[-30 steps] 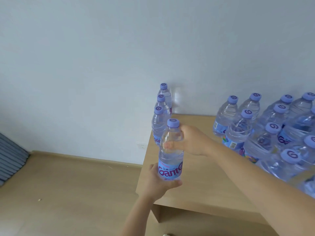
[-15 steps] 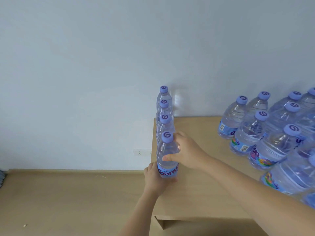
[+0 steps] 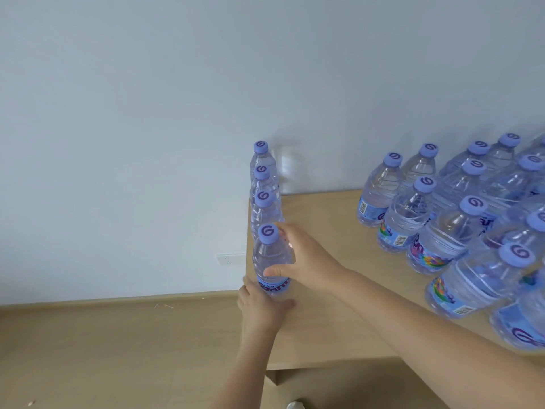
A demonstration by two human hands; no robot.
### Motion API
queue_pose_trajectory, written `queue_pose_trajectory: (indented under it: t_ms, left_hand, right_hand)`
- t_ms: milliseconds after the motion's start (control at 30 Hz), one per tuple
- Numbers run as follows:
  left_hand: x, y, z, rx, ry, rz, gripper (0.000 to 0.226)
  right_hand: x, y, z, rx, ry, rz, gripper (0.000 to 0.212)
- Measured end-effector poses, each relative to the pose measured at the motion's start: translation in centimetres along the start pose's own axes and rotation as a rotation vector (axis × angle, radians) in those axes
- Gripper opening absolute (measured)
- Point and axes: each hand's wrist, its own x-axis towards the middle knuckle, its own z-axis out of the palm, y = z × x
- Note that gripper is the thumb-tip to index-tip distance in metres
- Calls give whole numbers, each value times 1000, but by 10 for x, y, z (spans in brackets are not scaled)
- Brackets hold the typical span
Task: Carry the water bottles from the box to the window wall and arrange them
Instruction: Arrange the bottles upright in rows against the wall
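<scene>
Bottle in hand: a clear water bottle (image 3: 271,261) with a purple cap stands upright at the left edge of the bench (image 3: 333,326), near its front left corner, at the near end of a row.
Your right hand: your right hand (image 3: 306,261) wraps the bottle's upper body from the right, thumb across the front, fingers curled behind near the cap.
Your left hand: your left hand (image 3: 262,308) cups the bottle's base from the front and left, fingers curled round the blue label.
Row: three more bottles (image 3: 264,187) stand in single file behind it along the left edge, reaching back to the wall (image 3: 147,113).
Cluster: a large group of bottles (image 3: 460,225), same purple caps and blue labels, fills the right side of the bench, well apart from the row.
Bench: pale wood top, bare between the row and the cluster; an open recess shows under its front edge.
Room: plain white wall, a white socket (image 3: 231,259) low on it just left of the bench, and a light wood floor (image 3: 118,349) with a matching skirting.
</scene>
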Motion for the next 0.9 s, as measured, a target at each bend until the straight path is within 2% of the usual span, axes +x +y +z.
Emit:
queue_pose_trajectory:
  t_ms: [67, 133, 267, 367, 433, 500, 567, 700, 833, 900]
  left_hand:
    - [-30, 8, 7, -34, -79, -56, 97]
    - [-60, 19, 20, -48, -188, -17, 98]
    - [-91, 51, 54, -53, -407, 192, 95]
    - [-104, 82, 84, 13, -476, 386, 93]
    - [-113, 102, 105, 43, -526, 469, 93]
    - [-118, 117, 125, 78, -553, 508, 93]
    - [-120, 128, 140, 94, -560, 508, 93]
    - [-124, 137, 152, 34, -563, 542, 81]
    - [-121, 138, 154, 37, -540, 574, 73]
    - [-120, 136, 155, 51, -552, 551, 79]
  right_hand:
    - [-10, -3, -8, 2, 35, 22, 76]
    - [-28, -4, -23, 21, 145, 12, 64]
    - [-86, 8, -65, 13, 463, 43, 33]
    - [-136, 29, -99, -18, 772, 58, 17]
    - [-165, 43, -118, -68, 955, 91, 13]
    - [-186, 58, -131, -123, 1078, 135, 17]
    - [-195, 72, -139, -138, 1106, 199, 28]
    - [-193, 95, -143, -37, 1020, 351, 57]
    - [-187, 104, -140, 106, 863, 428, 72]
    - [-185, 106, -141, 144, 828, 437, 72]
